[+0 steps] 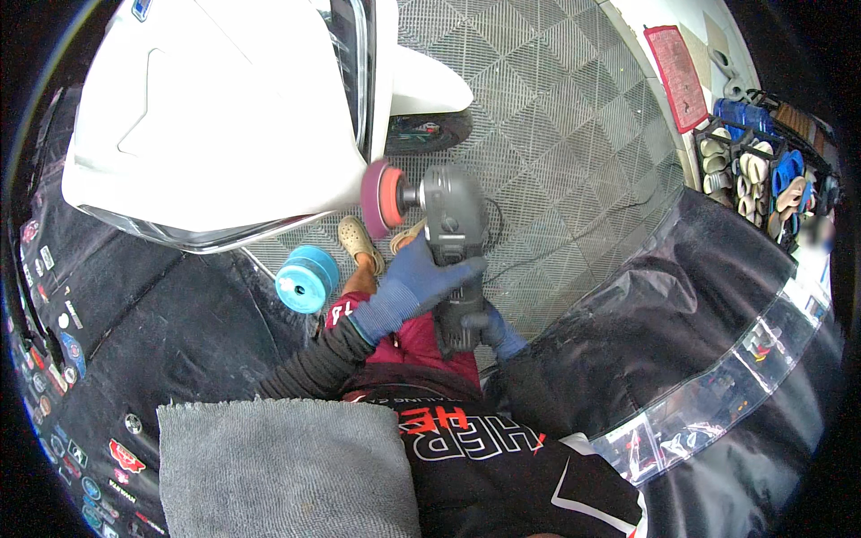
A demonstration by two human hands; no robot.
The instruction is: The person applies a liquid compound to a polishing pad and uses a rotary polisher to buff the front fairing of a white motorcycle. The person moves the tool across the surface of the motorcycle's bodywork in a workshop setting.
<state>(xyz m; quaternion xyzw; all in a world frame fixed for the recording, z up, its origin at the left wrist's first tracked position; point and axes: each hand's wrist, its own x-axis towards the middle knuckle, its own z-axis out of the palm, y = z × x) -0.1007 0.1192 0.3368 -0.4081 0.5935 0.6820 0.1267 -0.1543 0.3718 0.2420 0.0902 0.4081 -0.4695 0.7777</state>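
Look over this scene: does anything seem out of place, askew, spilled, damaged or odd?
Nothing appears spilled or damaged. Only a thin black cable looks slightly untidy: it trails loosely over the grey patterned floor tiles, right of the black polisher with a round red-and-purple pad, rather than being tidied away.

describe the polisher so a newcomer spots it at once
Start at the white car, upper left. By its near right corner, the blue-gloved left hand and right hand hold the polisher. Unlike the cyan round object to its left, it is long and dark, with an orange-and-purple pad facing the car.
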